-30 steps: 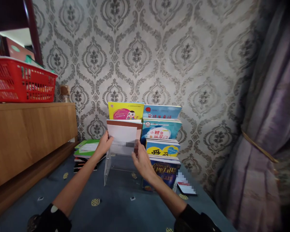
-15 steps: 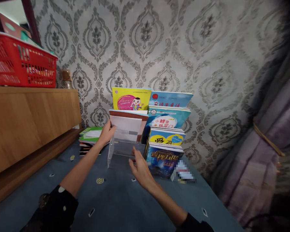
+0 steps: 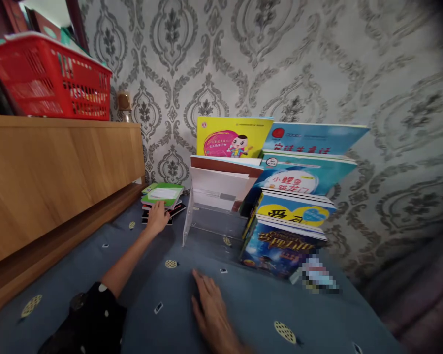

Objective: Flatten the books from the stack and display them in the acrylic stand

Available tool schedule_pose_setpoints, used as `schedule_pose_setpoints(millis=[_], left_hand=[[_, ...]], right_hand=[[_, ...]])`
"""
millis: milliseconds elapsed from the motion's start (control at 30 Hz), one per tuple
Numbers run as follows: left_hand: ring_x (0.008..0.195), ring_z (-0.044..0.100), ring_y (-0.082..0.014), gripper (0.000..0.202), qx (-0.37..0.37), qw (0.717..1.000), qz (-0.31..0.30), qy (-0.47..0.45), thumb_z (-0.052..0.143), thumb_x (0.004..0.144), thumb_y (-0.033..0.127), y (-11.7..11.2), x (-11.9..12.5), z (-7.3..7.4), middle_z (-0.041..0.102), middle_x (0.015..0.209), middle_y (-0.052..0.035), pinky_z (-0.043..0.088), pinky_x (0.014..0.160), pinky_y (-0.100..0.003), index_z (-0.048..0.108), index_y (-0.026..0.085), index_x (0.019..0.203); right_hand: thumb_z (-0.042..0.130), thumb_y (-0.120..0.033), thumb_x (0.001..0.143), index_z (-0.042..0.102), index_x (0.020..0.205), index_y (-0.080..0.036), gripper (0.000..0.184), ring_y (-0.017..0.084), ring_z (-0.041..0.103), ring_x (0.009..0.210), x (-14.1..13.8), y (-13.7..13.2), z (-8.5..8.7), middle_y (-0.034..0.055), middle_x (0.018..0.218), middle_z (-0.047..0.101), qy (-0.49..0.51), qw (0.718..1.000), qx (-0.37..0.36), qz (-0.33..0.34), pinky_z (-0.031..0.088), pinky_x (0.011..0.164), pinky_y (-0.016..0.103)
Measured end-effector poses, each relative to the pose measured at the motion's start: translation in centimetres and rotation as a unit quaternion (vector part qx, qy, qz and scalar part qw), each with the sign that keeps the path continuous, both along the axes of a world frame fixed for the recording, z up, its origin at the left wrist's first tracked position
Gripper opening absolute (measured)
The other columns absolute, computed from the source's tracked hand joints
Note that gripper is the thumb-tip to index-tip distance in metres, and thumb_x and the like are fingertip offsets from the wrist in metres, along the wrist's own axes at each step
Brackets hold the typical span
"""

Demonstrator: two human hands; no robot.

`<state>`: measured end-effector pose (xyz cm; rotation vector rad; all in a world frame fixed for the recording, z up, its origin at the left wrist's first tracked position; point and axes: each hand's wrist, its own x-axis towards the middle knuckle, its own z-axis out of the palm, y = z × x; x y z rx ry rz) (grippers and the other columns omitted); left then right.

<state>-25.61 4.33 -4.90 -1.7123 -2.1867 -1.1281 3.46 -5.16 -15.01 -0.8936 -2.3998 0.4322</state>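
Observation:
My left hand (image 3: 157,219) reaches to a low stack of books whose top one is a green book (image 3: 173,190). Its fingers rest at the stack's near edge, not visibly wrapped round any book. Nearer to me, my right hand (image 3: 212,309) is slightly blurred over the blue patterned cloth, its fingers stretched out and holding nothing. Between the stack and the right-hand books stands a clear stepped rack (image 3: 214,228). White-and-brown booklets (image 3: 217,182) and a yellow book (image 3: 232,135) stand in its rear tiers; its front tier is bare.
Blue picture books (image 3: 310,169), a yellow-and-blue book (image 3: 295,209) and a dark blue book (image 3: 276,250) stand in rows at right, beside a pixelated item (image 3: 317,275). A wooden cabinet (image 3: 66,162) with a red basket (image 3: 62,78) borders the left; patterned wallpaper (image 3: 221,64) rises behind.
My left hand has left the white booklet in the rack and moved left to the book stack. The right hand has drawn back towards me. The view has shifted left.

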Motion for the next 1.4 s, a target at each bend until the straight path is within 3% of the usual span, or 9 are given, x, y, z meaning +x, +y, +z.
schedule_pose_setpoints(millis=[133,233,400,533,700,933,1167,1400], left_hand=[[0.146,0.024,-0.0377,0.054,-0.092,0.993,0.042,0.067,0.057,0.087,0.027,1.4,-2.4,-0.5,0.038,0.152,-0.0232,0.023,0.112,-0.06,0.045,0.011,0.137],[0.147,0.021,-0.035,0.059,-0.145,0.982,0.035,0.114,0.059,0.089,0.036,2.7,-3.1,-0.4,0.038,0.154,-0.0188,0.02,0.115,-0.059,0.042,0.014,0.142],[0.147,0.024,-0.0333,0.058,-0.197,0.966,0.018,0.169,0.058,0.091,0.039,3.9,-3.5,-0.5,0.041,0.152,-0.014,0.02,0.113,-0.062,0.043,0.021,0.144],[0.145,0.028,-0.0346,0.054,-0.206,0.958,0.017,0.198,0.055,0.092,0.037,3.3,-3.9,-0.8,0.046,0.15,-0.0141,0.022,0.111,-0.066,0.043,0.023,0.143],[0.142,0.034,-0.0325,0.046,-0.198,0.955,0.011,0.22,0.051,0.094,0.029,1.7,-4.1,-0.9,0.049,0.147,-0.0138,0.028,0.11,-0.061,0.047,0.021,0.139],[0.131,0.05,-0.0281,0.038,-0.185,0.949,0.0,0.255,0.038,0.096,0.017,0.6,-3.5,-0.3,0.059,0.136,-0.0148,0.033,0.109,-0.049,0.056,0.017,0.129],[0.116,0.061,-0.0282,0.04,-0.195,0.938,0.004,0.287,0.034,0.093,0.01,-4.0,-2.3,0.6,0.07,0.118,-0.0127,0.03,0.11,-0.049,0.062,0.019,0.12],[0.103,0.065,-0.0306,0.037,-0.224,0.924,-0.035,0.309,0.039,0.084,0.006,-13.2,1.5,-0.4,0.073,0.101,-0.015,0.035,0.104,-0.049,0.07,0.019,0.101]], right_hand=[[0.045,-0.015,0.089,0.049,0.142,-0.022,0.054,0.029,0.053,0.129,-0.3,0.2,0.9,0.0097,0.143,0.055,-0.015,1.0,0.006,0.003,0.047,0.106,0.047],[0.047,-0.014,0.088,0.052,0.14,-0.023,0.053,0.028,0.054,0.128,-0.2,0.2,1.0,0.0093,0.142,0.055,-0.022,1.0,0.015,0.004,0.048,0.106,0.046],[0.047,-0.014,0.089,0.055,0.136,-0.021,0.049,0.028,0.054,0.128,0.1,0.0,1.1,0.0103,0.142,0.055,-0.028,0.999,0.034,0.016,0.048,0.105,0.046],[0.048,-0.012,0.087,0.058,0.132,-0.021,0.046,0.028,0.055,0.126,-0.1,-0.1,1.7,0.0112,0.14,0.057,-0.018,0.999,0.044,0.019,0.049,0.104,0.047],[0.05,-0.01,0.085,0.064,0.121,-0.022,0.04,0.027,0.059,0.119,-0.3,-0.2,2.6,0.0111,0.132,0.062,0.004,0.998,0.053,0.021,0.052,0.098,0.044],[0.049,-0.011,0.085,0.064,0.12,-0.024,0.04,0.026,0.06,0.118,-0.2,-0.4,2.7,0.01,0.131,0.062,0.014,0.998,0.066,0.016,0.052,0.098,0.043],[0.049,-0.011,0.086,0.065,0.119,-0.022,0.039,0.026,0.059,0.119,-0.1,-0.6,3.3,0.0107,0.132,0.062,0.005,0.999,0.039,0.013,0.051,0.099,0.044],[0.046,-0.015,0.089,0.065,0.12,-0.02,0.037,0.027,0.057,0.123,-0.1,-0.7,3.5,0.0112,0.135,0.06,0.013,1.0,0.015,0.016,0.048,0.103,0.047]])
